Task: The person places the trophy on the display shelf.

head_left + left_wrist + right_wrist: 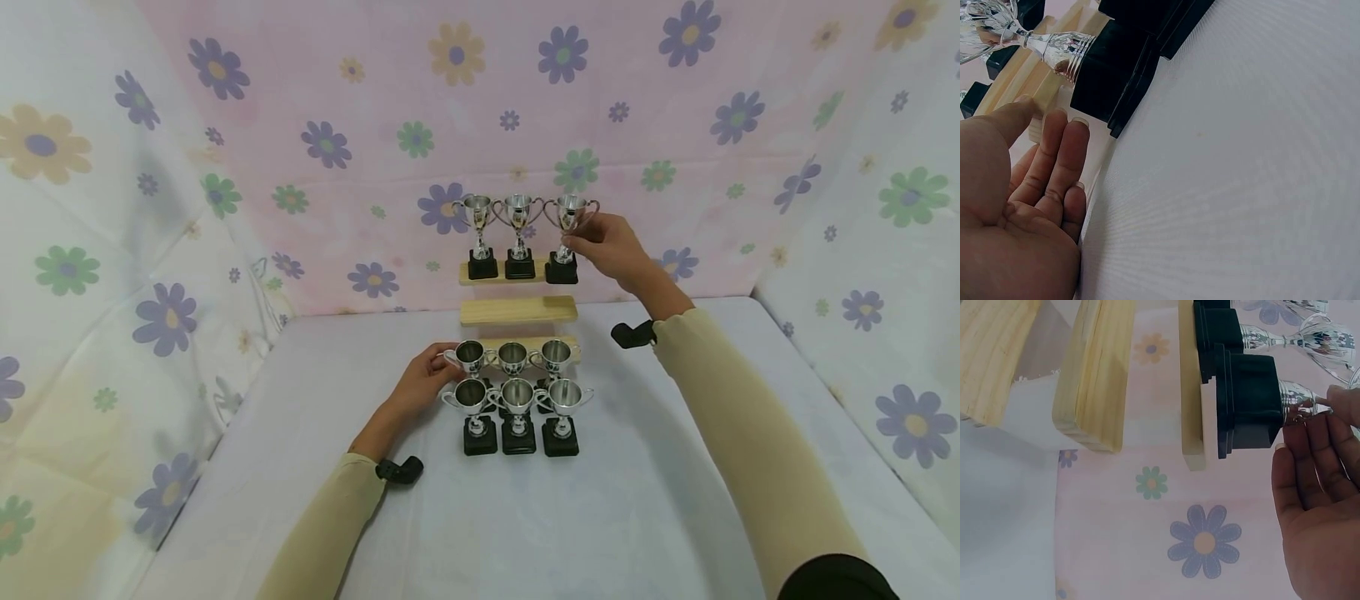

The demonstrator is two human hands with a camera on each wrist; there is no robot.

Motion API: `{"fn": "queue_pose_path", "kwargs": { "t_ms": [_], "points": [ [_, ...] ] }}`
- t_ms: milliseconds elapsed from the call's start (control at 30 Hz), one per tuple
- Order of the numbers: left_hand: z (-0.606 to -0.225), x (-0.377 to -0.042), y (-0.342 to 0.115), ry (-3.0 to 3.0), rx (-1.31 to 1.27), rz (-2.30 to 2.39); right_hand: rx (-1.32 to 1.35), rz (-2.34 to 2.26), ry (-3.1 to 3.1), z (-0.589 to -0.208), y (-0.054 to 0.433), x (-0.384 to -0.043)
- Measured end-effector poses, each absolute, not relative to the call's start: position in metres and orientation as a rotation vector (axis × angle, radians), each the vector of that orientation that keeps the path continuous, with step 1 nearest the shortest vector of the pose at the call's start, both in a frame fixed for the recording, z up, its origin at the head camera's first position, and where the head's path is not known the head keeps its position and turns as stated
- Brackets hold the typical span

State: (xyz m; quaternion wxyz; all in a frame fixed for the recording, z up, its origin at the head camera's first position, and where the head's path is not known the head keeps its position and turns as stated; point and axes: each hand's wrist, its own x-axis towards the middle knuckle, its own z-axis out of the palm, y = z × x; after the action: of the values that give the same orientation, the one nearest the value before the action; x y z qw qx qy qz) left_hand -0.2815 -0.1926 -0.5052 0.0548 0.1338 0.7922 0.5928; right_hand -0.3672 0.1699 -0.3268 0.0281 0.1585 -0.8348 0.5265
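My right hand [617,250] pinches the stem of a small silver trophy cup [562,269] with a black base, at the right end of the top step of a wooden stepped stand [517,312]. In the right wrist view a thin gap shows between this trophy's base [1250,403] and the step [1191,425]. Two similar trophies [519,267] stand to its left on that step. Low at the stand's left end, my left hand [417,385] holds the wood [1049,90] between thumb and fingers, beside a front trophy's base [1107,75].
Three trophies [518,437] stand in a row on the white tabletop [637,517] before the stand. Behind them are three more [512,357], hiding much of the lowest step [573,343]. The middle step carries nothing. Flower-patterned cloth [375,233] rises behind and on both sides.
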Motion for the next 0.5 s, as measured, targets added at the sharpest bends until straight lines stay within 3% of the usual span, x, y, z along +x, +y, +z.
{"fn": "queue_pose_path", "kwargs": {
  "t_ms": [500],
  "points": [
    [-0.504,-0.281,-0.194,2.388,0.438,1.795,0.406,1.692,-2.518,-0.335,0.155,-0.377]
  ]
}}
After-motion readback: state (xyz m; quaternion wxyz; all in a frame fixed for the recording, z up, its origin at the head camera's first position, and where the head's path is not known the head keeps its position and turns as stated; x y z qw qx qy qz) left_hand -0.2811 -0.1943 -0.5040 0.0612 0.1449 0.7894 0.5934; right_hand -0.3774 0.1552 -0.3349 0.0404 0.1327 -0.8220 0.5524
